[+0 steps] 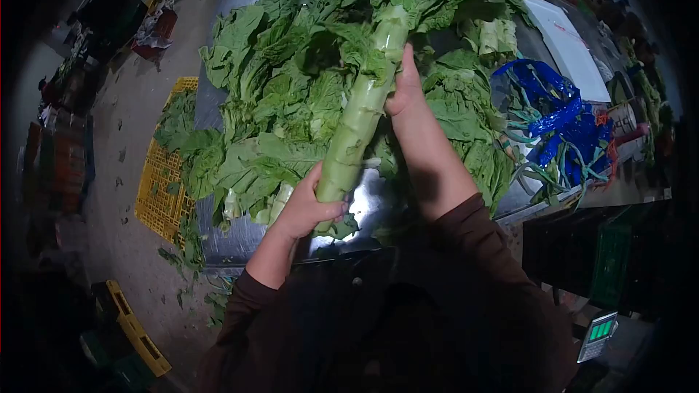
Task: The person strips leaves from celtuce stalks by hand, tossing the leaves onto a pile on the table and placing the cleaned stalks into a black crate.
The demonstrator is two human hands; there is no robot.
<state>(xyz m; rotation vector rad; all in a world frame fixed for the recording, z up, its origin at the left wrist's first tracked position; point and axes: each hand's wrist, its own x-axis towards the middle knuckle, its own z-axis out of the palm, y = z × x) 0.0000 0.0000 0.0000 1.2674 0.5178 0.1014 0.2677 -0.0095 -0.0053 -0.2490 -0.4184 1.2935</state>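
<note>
A thick pale green stalk (354, 131) with a leafy top slants across the middle of the view, its leaves pointing away from me. My left hand (306, 206) is wrapped round its lower end. Higher up, my right hand (405, 86) grips the stalk from the right side, its fingers mostly hidden behind it. Under and around the stalk, heaps of green leaves (280, 94) with several pale stem ends lie on a shiny metal table (240, 247).
Blue plastic (557, 113) with tangled ties lies at the table's right, near a white board (568, 47). A yellow crate (156, 193) stands left of the table. At lower right is a device with a lit green display (601, 330). Leaf scraps litter the floor.
</note>
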